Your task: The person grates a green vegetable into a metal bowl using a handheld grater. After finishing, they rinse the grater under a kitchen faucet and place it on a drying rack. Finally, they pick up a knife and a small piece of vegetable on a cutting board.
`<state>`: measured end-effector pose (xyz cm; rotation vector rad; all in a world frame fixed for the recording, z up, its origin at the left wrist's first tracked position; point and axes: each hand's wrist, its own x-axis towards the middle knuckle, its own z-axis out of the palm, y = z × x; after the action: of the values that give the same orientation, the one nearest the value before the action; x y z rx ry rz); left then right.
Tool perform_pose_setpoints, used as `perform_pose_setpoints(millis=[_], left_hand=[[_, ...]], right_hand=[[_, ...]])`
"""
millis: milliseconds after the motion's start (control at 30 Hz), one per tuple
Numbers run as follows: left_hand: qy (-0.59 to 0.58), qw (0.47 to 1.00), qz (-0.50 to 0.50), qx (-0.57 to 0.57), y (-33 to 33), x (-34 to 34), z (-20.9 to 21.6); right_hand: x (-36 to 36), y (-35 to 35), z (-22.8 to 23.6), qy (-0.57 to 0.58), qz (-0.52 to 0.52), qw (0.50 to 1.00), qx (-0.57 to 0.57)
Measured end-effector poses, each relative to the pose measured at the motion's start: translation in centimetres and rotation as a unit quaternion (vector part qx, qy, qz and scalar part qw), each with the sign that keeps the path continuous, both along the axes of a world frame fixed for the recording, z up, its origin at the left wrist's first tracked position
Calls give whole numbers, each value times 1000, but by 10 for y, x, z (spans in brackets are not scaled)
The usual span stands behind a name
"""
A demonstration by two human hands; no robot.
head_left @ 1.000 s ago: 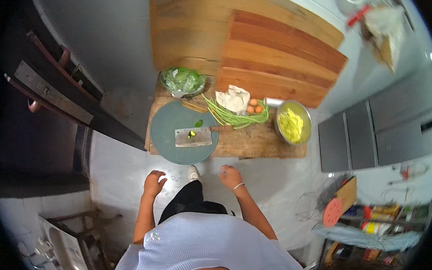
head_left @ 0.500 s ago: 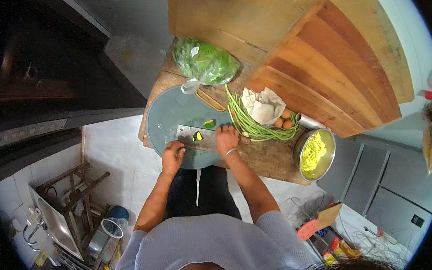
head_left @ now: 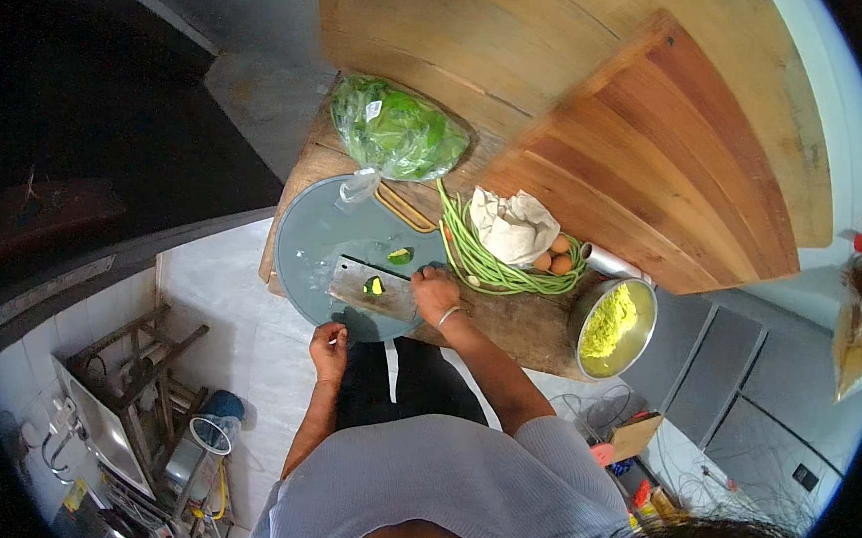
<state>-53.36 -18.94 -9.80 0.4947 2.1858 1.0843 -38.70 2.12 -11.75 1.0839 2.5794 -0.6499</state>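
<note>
My right hand (head_left: 436, 294) is closed around the handle end of a cleaver, whose broad grey blade (head_left: 354, 290) lies flat over the round blue-grey cutting board (head_left: 304, 230). On the blade rests a small dark-green-skinned vegetable piece with a yellow inside (head_left: 375, 285). A second green piece (head_left: 400, 256) sits on the board just beyond the blade. At the board's near edge, my left hand (head_left: 328, 350) is held with fingers curled together; whatever they may pinch is too small to make out.
Behind the board lies a clear bag of leafy greens (head_left: 401, 132). To the right are long green beans (head_left: 472, 252), a crumpled white bag (head_left: 514, 225), several brown eggs (head_left: 559, 262) and a steel bowl of yellow shreds (head_left: 612, 327). A large wooden board (head_left: 658, 165) leans behind.
My left hand has drawn back from the blade toward my body, to the board's near edge. My right hand stays on the cleaver. The whole view has shifted slightly.
</note>
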Motion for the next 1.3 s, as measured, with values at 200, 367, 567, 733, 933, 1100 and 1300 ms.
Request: perform_pose_setpoints(millis=[200, 367, 567, 733, 933, 1100, 1300], left_hand=[[53, 997, -33, 35, 18, 15, -1], [42, 998, -21, 41, 16, 27, -6], [41, 998, -49, 29, 18, 23, 0], [131, 984, -108, 43, 37, 21, 3], [192, 953, -232, 36, 57, 16, -4], [233, 942, -232, 69, 67, 5, -29], [166, 968, -181, 54, 71, 1, -42]], right_hand=[[6, 6, -6, 61, 45, 997, 24], [8, 7, 27, 137, -48, 984, -103], [10, -30, 44, 128, -94, 986, 48], [13, -55, 27, 150, -185, 971, 28], [23, -63, 30, 63, -212, 975, -8], [11, -54, 47, 39, -159, 982, -95], [15, -58, 24, 81, -174, 974, -116]])
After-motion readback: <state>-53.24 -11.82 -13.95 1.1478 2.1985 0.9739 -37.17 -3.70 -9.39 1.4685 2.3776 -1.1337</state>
